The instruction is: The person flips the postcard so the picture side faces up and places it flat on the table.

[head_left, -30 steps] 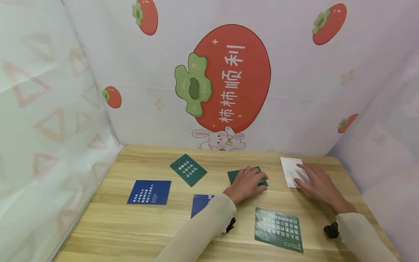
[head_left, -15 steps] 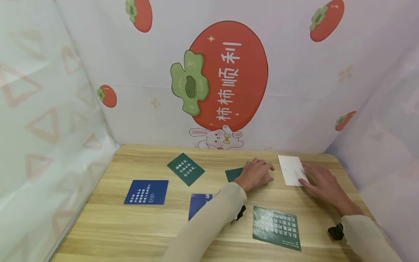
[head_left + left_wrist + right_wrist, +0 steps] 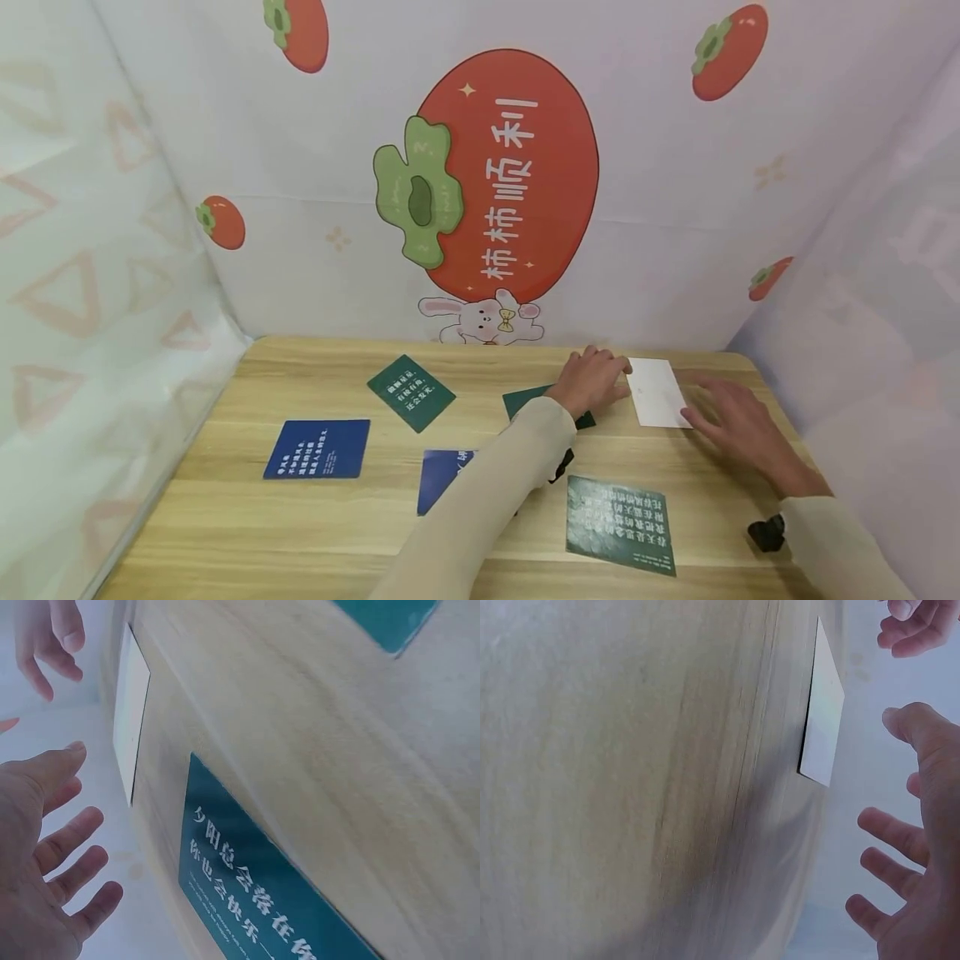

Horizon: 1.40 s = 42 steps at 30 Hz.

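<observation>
A white card [image 3: 658, 392] lies flat near the back right of the wooden table, between my two hands. My left hand [image 3: 591, 382] hovers at its left side, fingers loosely bent and holding nothing; in the left wrist view its fingers are spread apart. Partly under that hand and sleeve lies a green card [image 3: 240, 870] with white writing. My right hand [image 3: 738, 421] is at the white card's right edge, thumb close to the lower right corner. In the right wrist view that hand [image 3: 919, 847] is spread and apart from the card.
Another green card [image 3: 411, 393] lies at the back left, and a blue card [image 3: 318, 449] at the left. A second blue card [image 3: 441, 479] is partly hidden by my left sleeve. A large dark green card [image 3: 619, 525] lies in front. A printed cloth wall [image 3: 637, 275] stands behind the table.
My left hand has moved right, off the green card and towards the white card. My right hand has lifted its fingers off the white card. The head view has shifted slightly.
</observation>
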Each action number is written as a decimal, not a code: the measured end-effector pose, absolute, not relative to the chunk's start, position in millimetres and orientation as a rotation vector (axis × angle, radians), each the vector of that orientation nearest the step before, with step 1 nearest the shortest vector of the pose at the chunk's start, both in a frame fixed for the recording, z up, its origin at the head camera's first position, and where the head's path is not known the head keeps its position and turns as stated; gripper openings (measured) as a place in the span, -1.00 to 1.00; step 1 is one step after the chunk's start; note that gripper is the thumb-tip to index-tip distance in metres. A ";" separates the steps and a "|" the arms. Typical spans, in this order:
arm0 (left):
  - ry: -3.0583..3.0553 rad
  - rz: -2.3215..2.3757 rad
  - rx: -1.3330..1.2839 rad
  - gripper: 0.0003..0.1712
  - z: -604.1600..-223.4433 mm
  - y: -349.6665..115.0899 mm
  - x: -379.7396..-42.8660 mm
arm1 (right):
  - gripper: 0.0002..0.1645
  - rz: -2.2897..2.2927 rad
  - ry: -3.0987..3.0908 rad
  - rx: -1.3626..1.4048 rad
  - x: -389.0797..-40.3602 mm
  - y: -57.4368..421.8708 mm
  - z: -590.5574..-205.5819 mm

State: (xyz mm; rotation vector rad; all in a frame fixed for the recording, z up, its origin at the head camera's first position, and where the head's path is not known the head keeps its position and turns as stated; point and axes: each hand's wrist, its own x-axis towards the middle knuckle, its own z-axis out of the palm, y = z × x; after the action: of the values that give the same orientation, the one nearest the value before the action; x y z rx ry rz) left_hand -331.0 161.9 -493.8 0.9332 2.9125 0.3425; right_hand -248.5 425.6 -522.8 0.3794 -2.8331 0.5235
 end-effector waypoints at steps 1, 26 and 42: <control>2.911 0.346 0.926 -0.56 -492.7 163.6 -332.0 | -0.21 0.524 -2.830 0.373 -247.9 425.9 -522.4; 2.877 0.430 0.785 -0.47 -510.8 191.6 -344.7 | -0.03 0.608 -2.841 0.256 -229.5 412.8 -544.9; 2.868 0.420 0.744 -0.41 -520.9 191.7 -354.0 | -0.01 0.472 -2.889 0.304 -227.6 408.0 -544.9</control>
State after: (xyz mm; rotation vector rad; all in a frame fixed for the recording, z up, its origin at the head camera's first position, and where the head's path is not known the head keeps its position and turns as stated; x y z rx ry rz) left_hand -354.0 191.7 -520.9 0.7438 2.8683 0.4201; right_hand -227.6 408.0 -544.9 0.3036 -2.8887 0.4721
